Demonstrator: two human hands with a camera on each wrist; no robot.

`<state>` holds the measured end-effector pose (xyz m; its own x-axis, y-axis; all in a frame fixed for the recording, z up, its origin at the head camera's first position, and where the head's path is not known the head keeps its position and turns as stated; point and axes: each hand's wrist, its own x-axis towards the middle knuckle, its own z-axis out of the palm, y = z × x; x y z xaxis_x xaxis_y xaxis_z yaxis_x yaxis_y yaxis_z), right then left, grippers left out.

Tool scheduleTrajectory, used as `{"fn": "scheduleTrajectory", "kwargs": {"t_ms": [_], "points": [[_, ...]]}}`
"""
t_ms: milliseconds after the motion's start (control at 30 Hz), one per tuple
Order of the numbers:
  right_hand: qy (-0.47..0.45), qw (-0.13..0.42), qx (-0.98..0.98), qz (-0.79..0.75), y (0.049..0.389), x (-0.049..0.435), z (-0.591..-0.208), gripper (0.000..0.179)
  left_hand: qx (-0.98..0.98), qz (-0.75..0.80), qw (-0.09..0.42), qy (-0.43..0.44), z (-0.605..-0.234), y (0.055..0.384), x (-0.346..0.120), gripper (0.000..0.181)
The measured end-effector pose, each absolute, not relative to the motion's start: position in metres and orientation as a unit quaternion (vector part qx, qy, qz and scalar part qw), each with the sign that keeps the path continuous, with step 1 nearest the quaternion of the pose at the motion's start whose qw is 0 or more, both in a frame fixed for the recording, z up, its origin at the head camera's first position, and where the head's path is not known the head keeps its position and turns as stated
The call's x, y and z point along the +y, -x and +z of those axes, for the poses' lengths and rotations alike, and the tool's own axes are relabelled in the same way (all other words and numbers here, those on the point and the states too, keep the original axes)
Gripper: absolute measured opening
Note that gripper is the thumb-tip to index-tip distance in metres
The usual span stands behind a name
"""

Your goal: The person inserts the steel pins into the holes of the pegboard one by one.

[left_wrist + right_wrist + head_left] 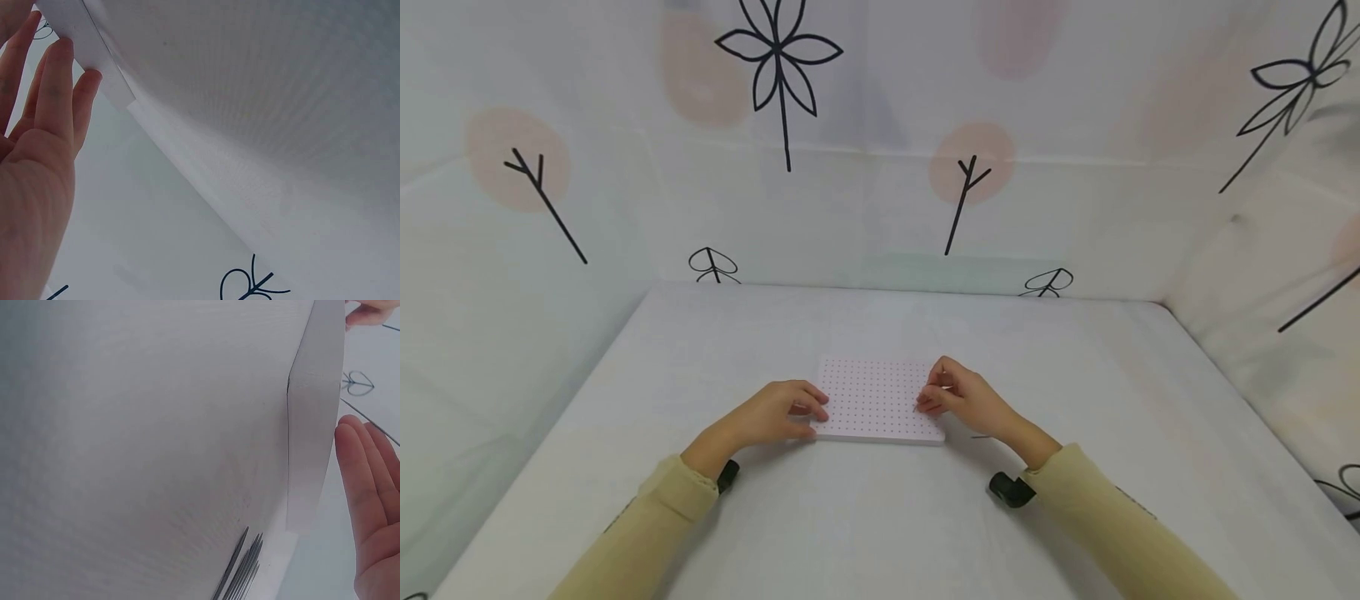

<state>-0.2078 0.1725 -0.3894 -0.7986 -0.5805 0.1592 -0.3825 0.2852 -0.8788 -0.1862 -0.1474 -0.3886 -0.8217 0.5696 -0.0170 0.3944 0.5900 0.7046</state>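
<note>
A white rectangular board [872, 404] with a grid of small dark dots lies flat on the table. At its left edge, my left hand [782, 410] touches the side with fairly straight fingers [56, 94]; its thumb is by the near left corner. Over the board's right edge, my right hand [958, 396] pinches a thin metal needle [372, 422] between thumb and fingertips. The needle's tip is by the board's top, partly hidden behind the board's side in the right wrist view, so I cannot tell whether it touches a dot.
Several thin pointed metal needles [244, 569] lie side by side on the white-covered table [865, 517], right of the board and below my right wrist. Behind and at both sides stand white cloth walls [865, 208] printed with flowers and twigs.
</note>
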Motion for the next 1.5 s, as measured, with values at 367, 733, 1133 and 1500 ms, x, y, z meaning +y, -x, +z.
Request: {"fn": "scheduleTrajectory", "kwargs": {"t_ms": [367, 733, 1133, 1500], "points": [[0.304, 0.092, 0.798, -0.512, 0.208, 0.174, -0.39, 0.012, 0.883, 0.361, 0.121, -0.274, -0.388, 0.186, -0.148, 0.016], [0.29, 0.071, 0.844, -0.445, 0.204, 0.168, -0.385, 0.012, 0.884, 0.36, 0.122, -0.272, -0.388, 0.186, -0.148, 0.016], [0.289, 0.069, 0.861, -0.413, 0.208, 0.164, -0.386, 0.01, 0.881, 0.365, 0.121, -0.276, -0.387, 0.185, -0.148, 0.017], [0.289, 0.065, 0.867, -0.401, 0.204, 0.175, -0.383, 0.016, 0.884, 0.36, 0.121, -0.273, -0.386, 0.184, -0.146, 0.017]]}}
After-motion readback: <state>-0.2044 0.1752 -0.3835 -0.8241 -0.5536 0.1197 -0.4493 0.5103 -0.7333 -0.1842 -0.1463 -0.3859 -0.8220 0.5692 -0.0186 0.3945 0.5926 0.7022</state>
